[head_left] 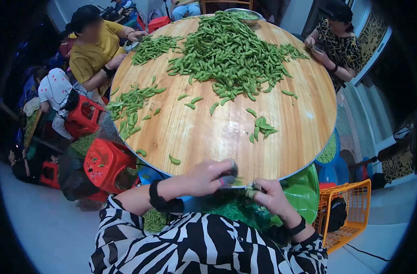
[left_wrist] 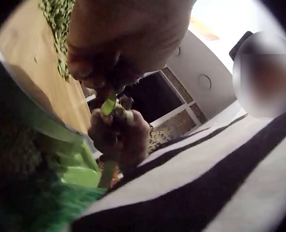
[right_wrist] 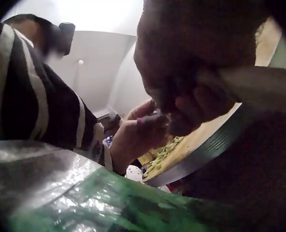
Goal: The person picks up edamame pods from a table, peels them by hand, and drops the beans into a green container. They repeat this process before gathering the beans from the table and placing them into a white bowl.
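Note:
Just past the table's near edge, both hands work close together. My left hand (head_left: 201, 178) curls its fingers at a green edamame pod (left_wrist: 108, 106), blurred in the head view. My right hand (head_left: 271, 197) is curled with its thumb pressed toward the fingers, pinching the pod from the other side in the left wrist view. Dark coverings show on the fingertips of the left hand, and a pink band circles one of its fingers. In the right wrist view the right hand's grip lies in shadow. A few loose pods (head_left: 262, 127) lie on the table ahead.
The round wooden table (head_left: 190, 132) bears a large edamame heap (head_left: 231, 50) and a smaller pile (head_left: 131, 105) at left. Below its edge are a green basin (head_left: 304, 189) and an orange basket (head_left: 343, 212). Red stools (head_left: 105, 164) stand left. Two people sit across the table.

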